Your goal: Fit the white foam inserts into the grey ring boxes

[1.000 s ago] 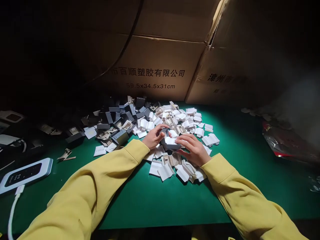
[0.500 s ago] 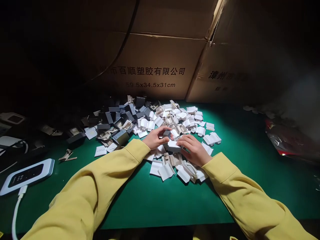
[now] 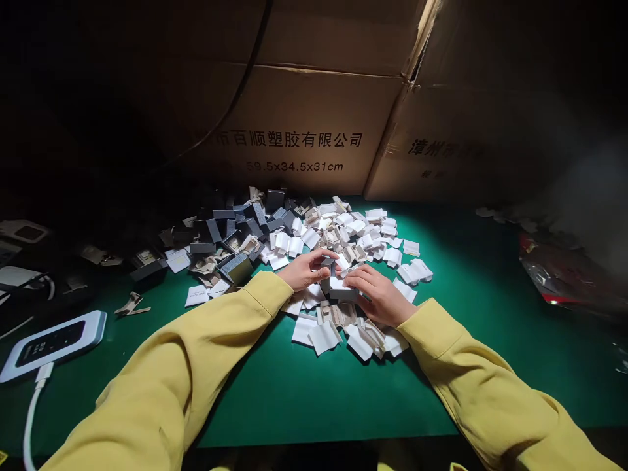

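Note:
Near the centre my left hand is closed around the upright end or flap of a small grey-and-white cardboard box. My right hand grips the near right part of the same box, with fingers bent over its top; the thumb is mostly hidden. Below and around both hands lie folded white card inserts, several with beige undersides. Behind the left hand is a heap of small dark blue-grey boxes, some with beige card showing inside.
Large brown cartons stand behind the green table top. A white device with a plugged-in white cable lies at left. A red and clear plastic bag sits at right. A dark cable hangs in front of the cartons.
The grey flap at my left hand now stands more upright, and more of the box shows between my hands. Both arms have barely moved.

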Action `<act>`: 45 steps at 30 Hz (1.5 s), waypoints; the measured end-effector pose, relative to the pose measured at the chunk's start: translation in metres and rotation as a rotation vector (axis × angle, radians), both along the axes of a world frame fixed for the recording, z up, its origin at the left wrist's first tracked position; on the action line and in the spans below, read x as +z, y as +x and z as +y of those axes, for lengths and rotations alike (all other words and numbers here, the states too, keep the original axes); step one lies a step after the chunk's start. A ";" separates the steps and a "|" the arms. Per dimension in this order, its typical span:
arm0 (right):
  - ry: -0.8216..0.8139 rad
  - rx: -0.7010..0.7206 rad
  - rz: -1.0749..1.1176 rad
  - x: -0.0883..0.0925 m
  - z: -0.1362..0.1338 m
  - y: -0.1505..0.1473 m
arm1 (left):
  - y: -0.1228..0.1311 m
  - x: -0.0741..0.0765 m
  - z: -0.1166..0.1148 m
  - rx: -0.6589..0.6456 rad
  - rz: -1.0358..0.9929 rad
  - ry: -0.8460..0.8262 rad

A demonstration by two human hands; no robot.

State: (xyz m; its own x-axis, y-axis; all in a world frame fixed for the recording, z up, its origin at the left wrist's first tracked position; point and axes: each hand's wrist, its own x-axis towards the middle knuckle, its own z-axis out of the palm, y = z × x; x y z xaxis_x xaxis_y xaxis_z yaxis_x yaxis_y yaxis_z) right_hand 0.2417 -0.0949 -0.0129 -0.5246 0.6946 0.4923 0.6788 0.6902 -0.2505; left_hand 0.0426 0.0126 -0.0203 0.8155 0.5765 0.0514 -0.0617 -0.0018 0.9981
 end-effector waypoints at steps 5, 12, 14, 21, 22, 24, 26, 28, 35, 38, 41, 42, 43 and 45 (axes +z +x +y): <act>0.006 0.033 0.005 -0.002 0.000 -0.001 | 0.000 0.000 -0.001 -0.001 -0.001 0.028; -0.006 -0.002 0.045 0.001 -0.001 -0.007 | 0.001 0.001 -0.003 0.024 0.044 -0.050; -0.027 0.004 0.056 0.002 -0.001 -0.006 | 0.001 0.002 -0.004 0.040 0.046 -0.074; -0.056 0.014 0.089 0.000 -0.001 -0.006 | 0.003 0.003 -0.006 0.066 0.024 -0.071; -0.054 0.015 0.087 -0.001 -0.001 -0.007 | 0.003 0.003 -0.006 0.070 0.027 -0.053; -0.064 0.014 0.071 -0.004 -0.002 -0.009 | 0.004 0.004 -0.005 0.081 0.040 -0.022; -0.080 0.014 0.078 -0.007 -0.002 -0.012 | 0.004 0.005 -0.005 0.091 0.054 -0.016; -0.099 0.013 0.111 -0.008 -0.003 -0.013 | 0.004 0.005 -0.005 0.096 0.062 -0.028; -0.191 0.009 0.169 -0.005 -0.001 -0.011 | 0.004 0.004 -0.005 0.092 0.078 -0.033; -0.206 0.012 0.179 -0.003 -0.002 -0.013 | 0.004 0.002 -0.004 0.084 0.077 -0.024; -0.198 0.005 0.222 -0.004 -0.004 -0.016 | 0.004 0.001 -0.003 0.076 0.042 0.001; -0.193 -0.003 0.234 -0.004 -0.005 -0.016 | 0.003 0.001 -0.002 0.068 0.030 0.019; -0.187 -0.008 0.236 -0.004 -0.005 -0.016 | 0.003 0.002 -0.002 0.060 0.022 0.042; -0.178 -0.010 0.209 -0.004 -0.005 -0.016 | 0.002 0.004 -0.002 0.032 0.007 0.084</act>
